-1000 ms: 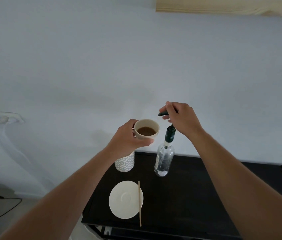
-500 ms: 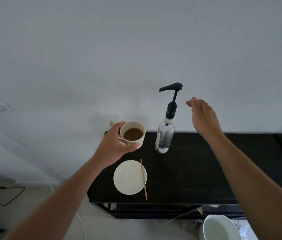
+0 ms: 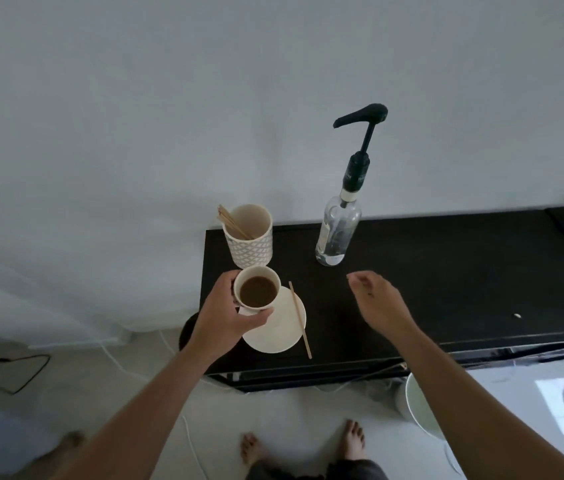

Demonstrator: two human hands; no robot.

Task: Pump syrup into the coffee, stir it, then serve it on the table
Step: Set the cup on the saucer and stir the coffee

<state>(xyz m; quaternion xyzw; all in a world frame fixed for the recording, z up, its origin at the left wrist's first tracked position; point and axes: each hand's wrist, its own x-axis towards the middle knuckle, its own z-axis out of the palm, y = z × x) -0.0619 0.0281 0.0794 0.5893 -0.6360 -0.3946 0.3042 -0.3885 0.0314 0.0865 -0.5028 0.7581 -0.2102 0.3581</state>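
Observation:
My left hand (image 3: 222, 318) grips a cream cup of brown coffee (image 3: 257, 290) and holds it just above the left side of a white saucer (image 3: 285, 329). A wooden stir stick (image 3: 300, 319) lies across the saucer's right edge. The clear syrup bottle (image 3: 338, 230) with its black pump head (image 3: 361, 116) raised stands behind on the black table (image 3: 446, 278). My right hand (image 3: 379, 304) hovers over the table, fingers loosely apart, in front of the bottle and right of the stick, holding nothing.
A patterned white holder (image 3: 250, 236) with several wooden sticks stands at the table's back left corner, right behind the cup. A white round bin (image 3: 420, 407) sits on the floor below the table's front edge. Cables run along the floor at left. My bare feet show at the bottom.
My right hand has let go of the pump head and dropped to table height. My left hand has lowered the cup from beside the spout to just over the saucer.

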